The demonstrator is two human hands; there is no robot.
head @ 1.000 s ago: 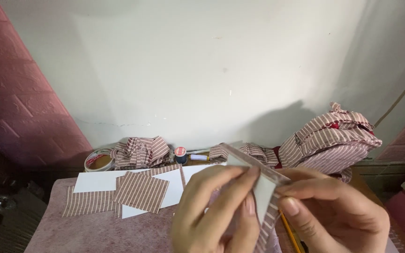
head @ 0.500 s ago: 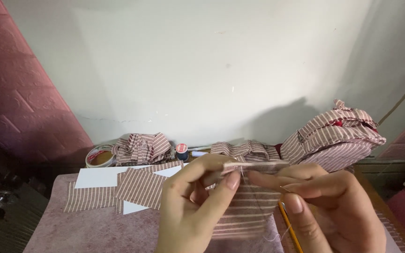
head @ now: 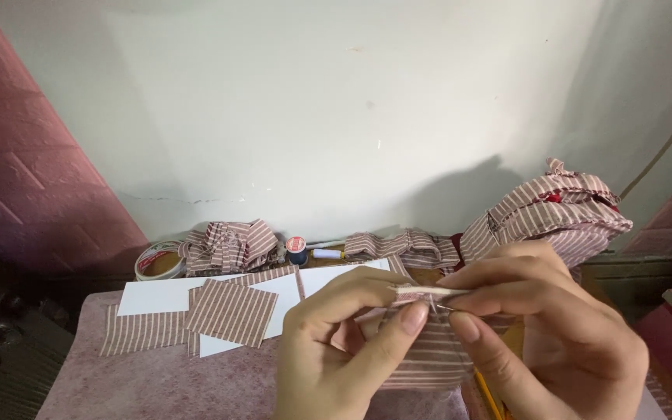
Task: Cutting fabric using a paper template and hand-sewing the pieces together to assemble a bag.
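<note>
My left hand (head: 344, 350) and my right hand (head: 554, 327) meet in front of me, both pinching the folded top edge of a striped red-and-white fabric piece (head: 429, 354) that hangs down between them. My right thumb and forefinger pinch close to the edge, and a thin needle-like tip shows there, too small to be sure. A yellow pencil (head: 488, 393) pokes out under my right hand.
On the pink table (head: 157, 381) lie striped fabric squares (head: 231, 311) and white card pieces (head: 153, 295). Along the wall: a roll of tape (head: 157, 260), bunched striped cloth (head: 231, 245), a thread spool (head: 296, 250), and a larger striped fabric heap (head: 554, 214) at right.
The fabric piece has turned from showing a white card face to hanging striped side out. My hands have closed in on its top edge, fingers now pinching it together.
</note>
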